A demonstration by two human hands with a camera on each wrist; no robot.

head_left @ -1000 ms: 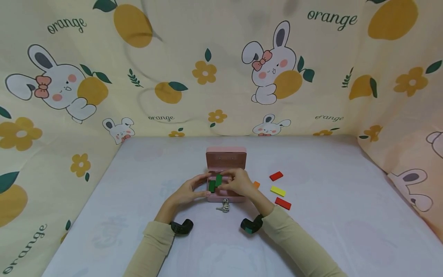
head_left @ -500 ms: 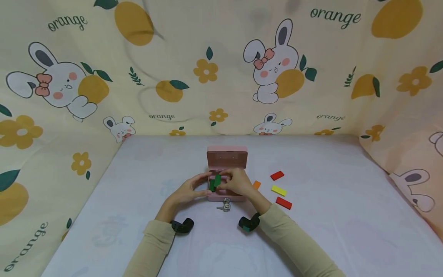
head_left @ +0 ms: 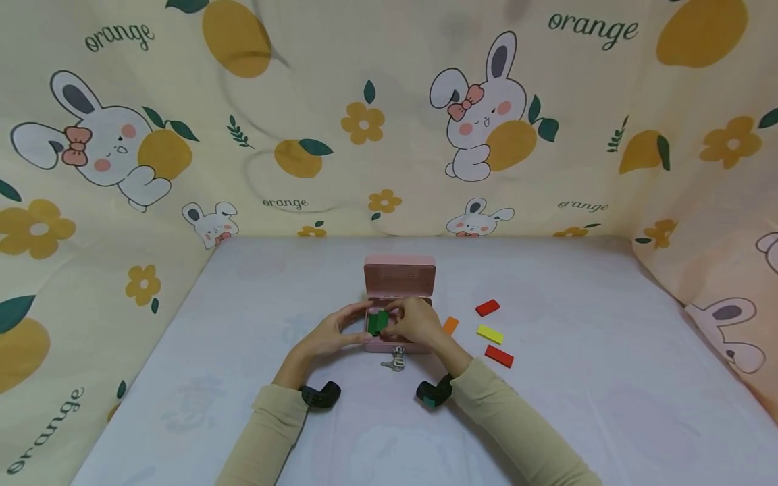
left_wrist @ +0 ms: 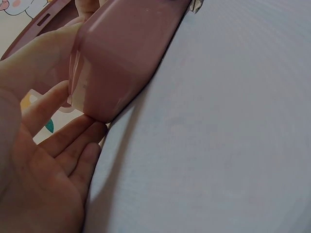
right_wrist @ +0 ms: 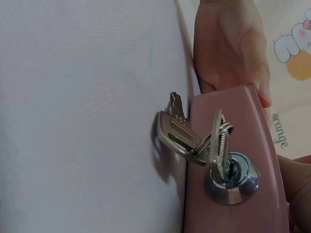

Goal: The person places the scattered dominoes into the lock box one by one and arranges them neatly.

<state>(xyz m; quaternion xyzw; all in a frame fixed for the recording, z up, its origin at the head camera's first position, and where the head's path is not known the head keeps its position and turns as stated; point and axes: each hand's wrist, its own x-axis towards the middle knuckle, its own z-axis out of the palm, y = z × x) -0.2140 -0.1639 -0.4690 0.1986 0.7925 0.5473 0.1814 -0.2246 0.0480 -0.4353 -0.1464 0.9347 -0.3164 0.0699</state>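
A small pink metal lock box (head_left: 378, 347) stands with its lid (head_left: 400, 278) raised. My left hand (head_left: 328, 335) grips its left side, thumb at the front corner and forefinger toward the back; the other fingers (left_wrist: 77, 150) lie low against the side wall. Inside, a green block (head_left: 373, 324) sits by the left wall. Right beside it, my right hand (head_left: 419, 320) pinches a second green block (head_left: 382, 320) between thumb and fingers. The fingertips are partly hidden in the box. Keys (right_wrist: 180, 136) on a ring hang from the front lock (right_wrist: 233, 179), one inserted.
Right of the box lie an orange block (head_left: 450, 325), a red block (head_left: 487, 308), a yellow block (head_left: 489, 334) and another red block (head_left: 499, 356). They rest on a white cloth (head_left: 583, 405). A printed curtain (head_left: 365, 61) encloses the back and sides.
My right hand has lowered the green block deeper into the box and slightly left, close against the other green block. The left hand has kept its place on the box.
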